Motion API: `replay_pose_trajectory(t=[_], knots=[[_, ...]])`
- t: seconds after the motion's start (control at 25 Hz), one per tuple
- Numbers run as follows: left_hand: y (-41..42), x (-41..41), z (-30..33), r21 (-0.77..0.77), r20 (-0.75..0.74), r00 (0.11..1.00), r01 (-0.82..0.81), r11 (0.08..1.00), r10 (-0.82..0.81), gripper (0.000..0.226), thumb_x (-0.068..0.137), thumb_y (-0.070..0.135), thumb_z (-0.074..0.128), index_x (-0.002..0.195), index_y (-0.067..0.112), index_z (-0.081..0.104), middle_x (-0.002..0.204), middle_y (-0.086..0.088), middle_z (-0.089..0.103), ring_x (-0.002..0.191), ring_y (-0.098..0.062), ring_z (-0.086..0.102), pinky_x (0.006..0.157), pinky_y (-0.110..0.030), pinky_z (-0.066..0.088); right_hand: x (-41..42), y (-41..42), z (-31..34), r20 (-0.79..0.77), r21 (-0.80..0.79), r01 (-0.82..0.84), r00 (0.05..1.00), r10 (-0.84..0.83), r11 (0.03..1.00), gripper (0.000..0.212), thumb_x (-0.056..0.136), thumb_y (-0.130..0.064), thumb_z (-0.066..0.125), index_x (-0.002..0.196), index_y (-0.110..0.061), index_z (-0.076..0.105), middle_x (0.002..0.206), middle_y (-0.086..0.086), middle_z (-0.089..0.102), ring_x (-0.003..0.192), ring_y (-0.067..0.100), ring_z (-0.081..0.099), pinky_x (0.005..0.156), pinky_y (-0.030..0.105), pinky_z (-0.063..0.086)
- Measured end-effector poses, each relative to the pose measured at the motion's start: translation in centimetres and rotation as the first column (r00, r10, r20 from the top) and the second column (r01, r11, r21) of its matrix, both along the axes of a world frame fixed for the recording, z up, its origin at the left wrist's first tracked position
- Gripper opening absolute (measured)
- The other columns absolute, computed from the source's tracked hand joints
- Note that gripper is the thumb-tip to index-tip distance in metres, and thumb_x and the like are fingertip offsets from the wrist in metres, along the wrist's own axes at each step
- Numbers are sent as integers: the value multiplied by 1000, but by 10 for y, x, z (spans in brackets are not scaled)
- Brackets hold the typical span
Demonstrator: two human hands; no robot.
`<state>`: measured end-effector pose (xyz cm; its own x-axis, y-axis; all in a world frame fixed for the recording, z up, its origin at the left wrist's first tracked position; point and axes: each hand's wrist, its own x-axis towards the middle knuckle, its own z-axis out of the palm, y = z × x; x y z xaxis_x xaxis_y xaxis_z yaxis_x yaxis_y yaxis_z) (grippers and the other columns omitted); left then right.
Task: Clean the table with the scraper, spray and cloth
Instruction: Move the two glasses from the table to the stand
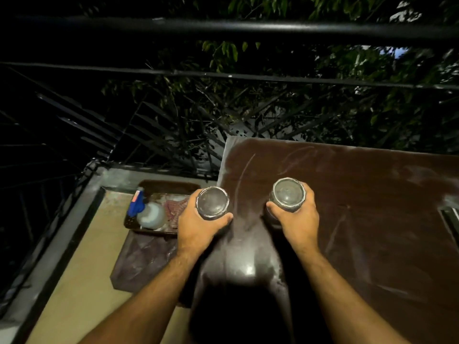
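Two bare forearms reach forward from the bottom edge, over the near end of a dark brown table whose dusty top shows pale smears and streaks. Each hand wraps around a glass jar held upside down, base toward the camera: the left hand curls its fingers and thumb round the left jar at the table's left edge, and the right hand grips the right jar the same way, over the tabletop. Whether either jar touches the surface cannot be told. Left of the table and lower down, a dark tray rests on a low brown stand above a tan floor. In the tray lies a spray bottle with a blue trigger head, tipped on its side, and just beside it to the right a reddish patterned cloth. The scraper cannot be made out. Beyond the tray and table runs a black metal railing, with green tree leaves in the dark behind it.
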<state>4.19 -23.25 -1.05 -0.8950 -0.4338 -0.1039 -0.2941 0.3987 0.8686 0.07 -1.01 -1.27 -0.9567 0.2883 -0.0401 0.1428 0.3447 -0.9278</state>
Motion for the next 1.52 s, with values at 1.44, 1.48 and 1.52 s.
replay_pose_trajectory(t=[1.44,1.48,1.52], knots=[[-285,100,-149,-231,62,995,89,969,-77,62,64,56,88,114,25,67,109,14,68,101,-5,65,91,-24,53,120,-290,-132,276,-14,-283,921,276,959,89,61,-28,94,136,-31,46,130,-9,59,120,11,55,104,30,45],[-286,103,-159,-249,93,994,71,966,-50,72,60,61,88,119,27,65,114,14,66,106,-4,61,95,-23,49,121,-292,-138,284,-13,-278,920,271,960,89,61,-29,94,135,-31,46,129,-9,59,120,12,56,105,31,45],[-287,104,-168,-254,121,992,58,965,-27,78,58,64,88,122,28,63,117,14,64,108,-4,59,96,-22,48,120,-294,-143,288,-6,-274,921,264,962,88,60,-29,94,134,-31,47,129,-9,58,121,13,55,105,32,44]])
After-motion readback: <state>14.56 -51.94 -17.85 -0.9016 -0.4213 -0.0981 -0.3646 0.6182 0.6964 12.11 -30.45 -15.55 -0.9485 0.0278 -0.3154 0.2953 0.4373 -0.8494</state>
